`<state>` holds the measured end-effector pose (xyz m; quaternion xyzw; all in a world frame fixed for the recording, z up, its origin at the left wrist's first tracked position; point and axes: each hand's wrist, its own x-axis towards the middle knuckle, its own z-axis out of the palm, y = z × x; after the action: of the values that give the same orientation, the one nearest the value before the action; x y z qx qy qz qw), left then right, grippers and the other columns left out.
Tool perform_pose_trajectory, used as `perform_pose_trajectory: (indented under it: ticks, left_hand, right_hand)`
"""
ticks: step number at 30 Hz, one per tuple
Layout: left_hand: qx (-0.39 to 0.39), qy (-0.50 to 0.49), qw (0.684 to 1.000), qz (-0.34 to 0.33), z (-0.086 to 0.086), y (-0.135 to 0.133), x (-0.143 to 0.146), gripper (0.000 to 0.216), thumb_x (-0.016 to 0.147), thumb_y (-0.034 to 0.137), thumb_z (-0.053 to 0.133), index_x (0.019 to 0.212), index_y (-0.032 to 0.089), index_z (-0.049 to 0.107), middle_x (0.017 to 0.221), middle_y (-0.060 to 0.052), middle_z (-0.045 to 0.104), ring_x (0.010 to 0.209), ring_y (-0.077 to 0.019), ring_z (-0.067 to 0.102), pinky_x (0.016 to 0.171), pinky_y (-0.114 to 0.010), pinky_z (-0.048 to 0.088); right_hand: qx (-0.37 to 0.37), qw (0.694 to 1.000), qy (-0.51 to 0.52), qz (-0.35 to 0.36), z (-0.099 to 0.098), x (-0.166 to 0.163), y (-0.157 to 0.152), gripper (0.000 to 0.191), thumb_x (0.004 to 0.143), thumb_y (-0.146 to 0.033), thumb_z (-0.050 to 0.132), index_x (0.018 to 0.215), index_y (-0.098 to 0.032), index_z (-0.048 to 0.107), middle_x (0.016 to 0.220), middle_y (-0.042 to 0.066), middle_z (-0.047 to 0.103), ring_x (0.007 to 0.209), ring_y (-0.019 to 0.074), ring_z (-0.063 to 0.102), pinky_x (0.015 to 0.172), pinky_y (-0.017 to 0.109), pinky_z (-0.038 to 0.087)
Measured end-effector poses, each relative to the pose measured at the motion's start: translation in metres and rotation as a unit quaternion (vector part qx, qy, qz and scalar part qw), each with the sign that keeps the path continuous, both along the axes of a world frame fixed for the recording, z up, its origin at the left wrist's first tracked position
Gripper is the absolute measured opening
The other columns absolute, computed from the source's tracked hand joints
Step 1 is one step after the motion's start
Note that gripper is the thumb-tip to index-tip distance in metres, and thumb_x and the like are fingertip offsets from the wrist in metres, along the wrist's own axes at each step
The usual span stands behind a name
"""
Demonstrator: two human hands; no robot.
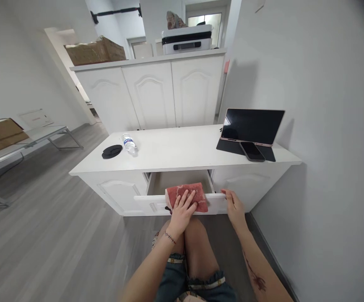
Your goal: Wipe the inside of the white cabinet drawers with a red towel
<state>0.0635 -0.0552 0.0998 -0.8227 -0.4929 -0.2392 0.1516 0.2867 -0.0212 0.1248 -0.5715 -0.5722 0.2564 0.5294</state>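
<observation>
A red folded cloth (194,191) lies draped over the front edge of an open white drawer (144,197) in a low white cabinet. My left hand (183,207) presses flat on the cloth with fingers spread. My right hand (234,205) rests on the drawer's front edge at its right end, fingers curled over the rim. The inside of the drawer looks bare where it shows.
On the cabinet top (175,149) stand a small water bottle (129,144), a black round lid (112,151), a tablet on a stand (253,126) and a phone (252,151). A wall (320,147) is close on the right. A taller white cabinet (152,94) stands behind. My knees are below.
</observation>
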Motion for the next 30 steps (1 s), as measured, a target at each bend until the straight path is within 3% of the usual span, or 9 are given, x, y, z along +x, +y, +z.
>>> perform_pose_trajectory:
  ticks: [6, 12, 17, 24, 30]
  left_hand:
    - [-0.007, 0.020, 0.999, -0.040, -0.003, 0.008, 0.025, 0.020, 0.089, 0.021, 0.053, 0.105, 0.027, 0.064, 0.152, -0.001, 0.035, 0.143, -0.0225, 0.023, 0.113, -0.045, 0.028]
    - [-0.009, 0.051, 0.996, -0.076, -0.005, 0.014, 0.048, 0.023, 0.092, 0.023, 0.047, 0.108, 0.025, 0.063, 0.157, 0.001, 0.024, 0.145, -0.0220, 0.017, 0.112, -0.042, 0.030]
    - [-0.007, 0.070, 0.991, -0.118, -0.010, 0.017, 0.056, 0.023, 0.091, 0.022, 0.049, 0.107, 0.025, 0.064, 0.155, -0.002, 0.029, 0.143, -0.0218, 0.022, 0.113, -0.042, 0.026]
    - [0.001, 0.082, 0.980, -0.179, -0.023, 0.019, 0.057, 0.024, 0.095, 0.022, 0.042, 0.104, 0.025, 0.064, 0.155, 0.003, 0.029, 0.143, -0.0166, 0.022, 0.112, -0.037, 0.030]
    - [-0.045, 0.087, 0.974, -0.205, -0.049, 0.013, 0.053, 0.033, 0.097, 0.018, 0.035, 0.118, 0.022, 0.059, 0.153, 0.002, 0.035, 0.141, -0.0119, 0.026, 0.101, -0.026, 0.044]
  right_hand:
    - [0.007, 1.000, -0.007, 0.027, 0.001, 0.003, 0.003, 0.055, 0.089, -0.060, 0.034, 0.090, -0.019, 0.070, 0.096, 0.011, 0.069, 0.092, 0.0222, 0.061, 0.083, 0.036, 0.048]
    - [-0.049, 0.992, 0.113, 0.026, -0.006, 0.009, 0.010, 0.061, 0.083, -0.069, 0.040, 0.093, -0.018, 0.072, 0.101, 0.012, 0.072, 0.095, 0.0236, 0.065, 0.080, 0.037, 0.052]
    - [-0.064, 0.985, 0.160, 0.033, -0.006, 0.013, 0.015, 0.064, 0.079, -0.073, 0.043, 0.087, -0.018, 0.075, 0.091, 0.012, 0.074, 0.085, 0.0235, 0.068, 0.076, 0.037, 0.056]
    - [-0.062, 0.992, 0.109, 0.022, 0.000, 0.013, 0.013, 0.065, 0.081, -0.073, 0.039, 0.088, -0.018, 0.075, 0.093, 0.011, 0.074, 0.088, 0.0234, 0.067, 0.082, 0.038, 0.052]
    - [-0.005, 0.998, -0.057, 0.040, 0.003, 0.006, 0.012, 0.054, 0.077, -0.069, 0.051, 0.083, -0.019, 0.072, 0.090, 0.009, 0.069, 0.087, 0.0236, 0.062, 0.080, 0.036, 0.049]
